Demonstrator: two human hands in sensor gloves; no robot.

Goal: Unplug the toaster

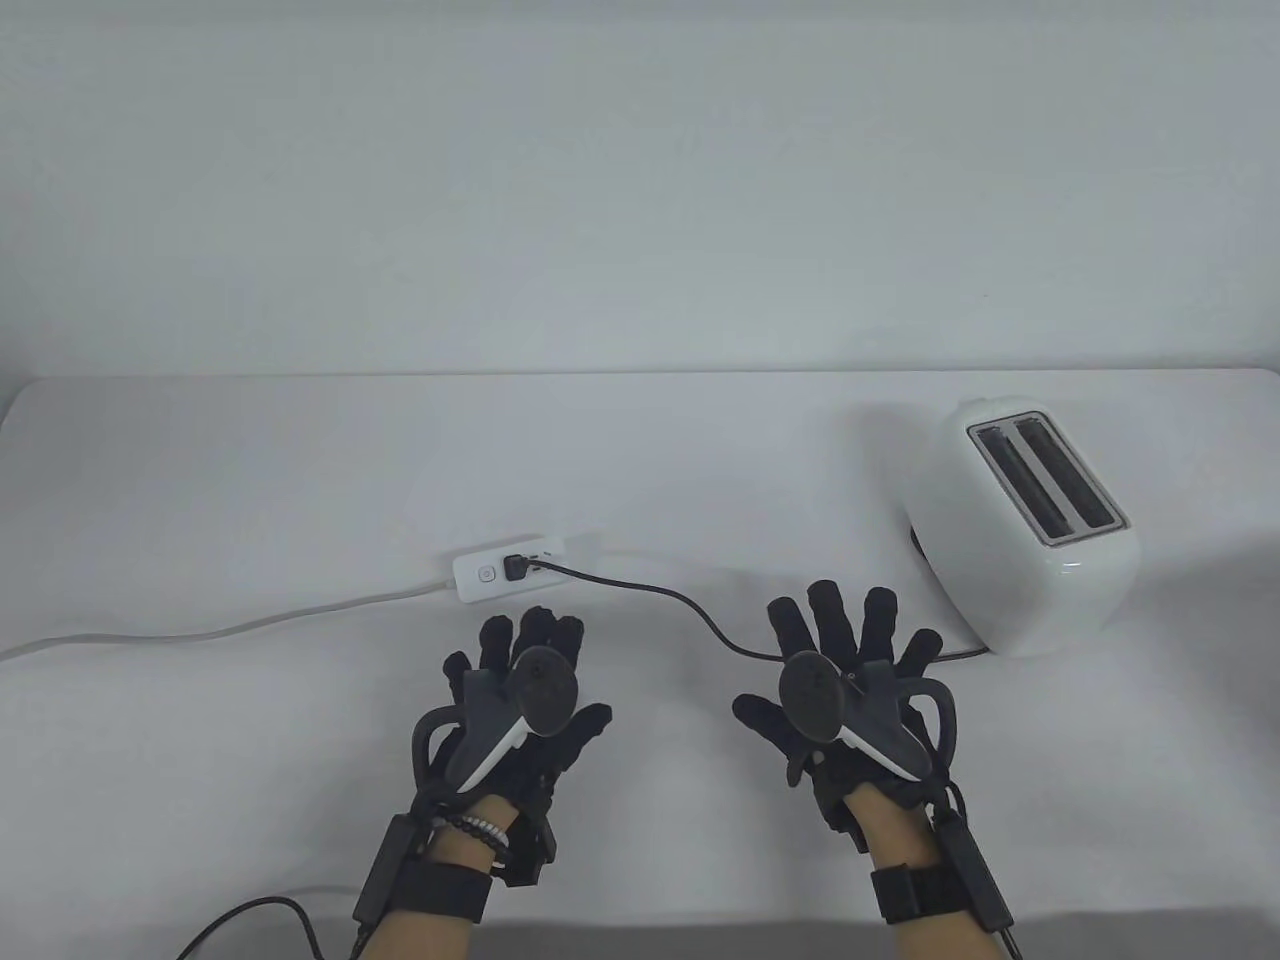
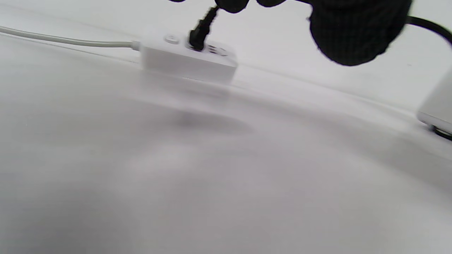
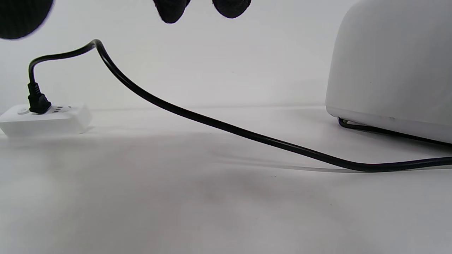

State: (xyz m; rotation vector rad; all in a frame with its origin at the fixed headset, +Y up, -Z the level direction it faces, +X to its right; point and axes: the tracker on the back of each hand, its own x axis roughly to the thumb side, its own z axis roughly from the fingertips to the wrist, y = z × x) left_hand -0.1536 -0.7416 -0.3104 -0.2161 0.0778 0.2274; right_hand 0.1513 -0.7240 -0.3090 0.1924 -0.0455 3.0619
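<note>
A white two-slot toaster (image 1: 1030, 525) stands at the right of the table; its side shows in the right wrist view (image 3: 392, 67). Its black cord (image 1: 660, 592) runs left to a black plug (image 1: 516, 568) seated in a white power strip (image 1: 515, 574). The plug (image 2: 197, 38) and strip (image 2: 187, 58) also show in the left wrist view, and in the right wrist view the plug (image 3: 37, 100) sits in the strip (image 3: 44, 120). My left hand (image 1: 530, 640) hovers open just in front of the strip, holding nothing. My right hand (image 1: 850, 620) is open with fingers spread above the cord, left of the toaster.
The strip's white cable (image 1: 220, 630) trails off to the table's left edge. A white wall stands behind the table (image 1: 300, 450). The toaster cord (image 3: 247, 135) lies across the table between the strip and the toaster.
</note>
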